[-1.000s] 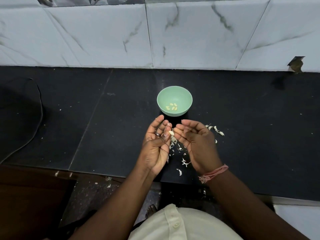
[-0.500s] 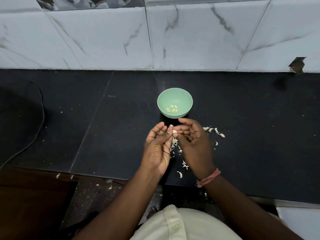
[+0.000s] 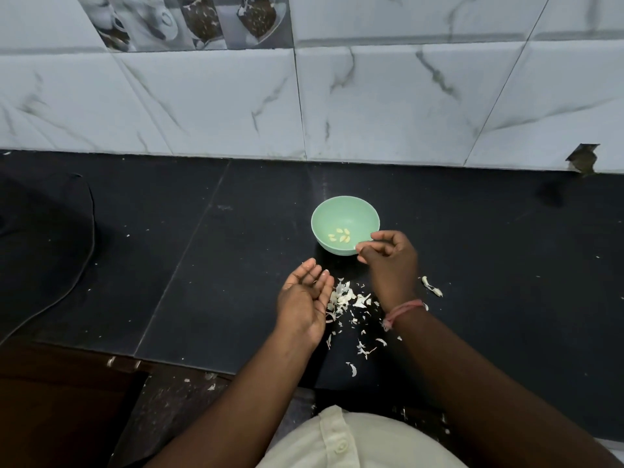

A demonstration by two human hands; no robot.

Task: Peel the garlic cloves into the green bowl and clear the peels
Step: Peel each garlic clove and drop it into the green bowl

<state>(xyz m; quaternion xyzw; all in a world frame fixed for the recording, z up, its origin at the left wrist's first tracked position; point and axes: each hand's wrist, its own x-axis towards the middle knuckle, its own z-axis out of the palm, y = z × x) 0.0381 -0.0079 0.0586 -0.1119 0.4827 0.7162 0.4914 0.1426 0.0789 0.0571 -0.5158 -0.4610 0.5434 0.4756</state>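
Right hand (image 3: 388, 256) had left the left hand (image 3: 304, 298) and reached the green bowl's (image 3: 337, 214) near-right rim, fingers curled, apparently pinching a peeled clove for dropping; left lay spread, empty, beside the peels (image 3: 347, 298).

Dim, cool light — edges bowed, right hand motion-blurred.

Hands (image 3: 388, 261) — one over green bowl (image 3: 337, 216)

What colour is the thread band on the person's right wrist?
Pink, seen clearly in the head view: the thread band.
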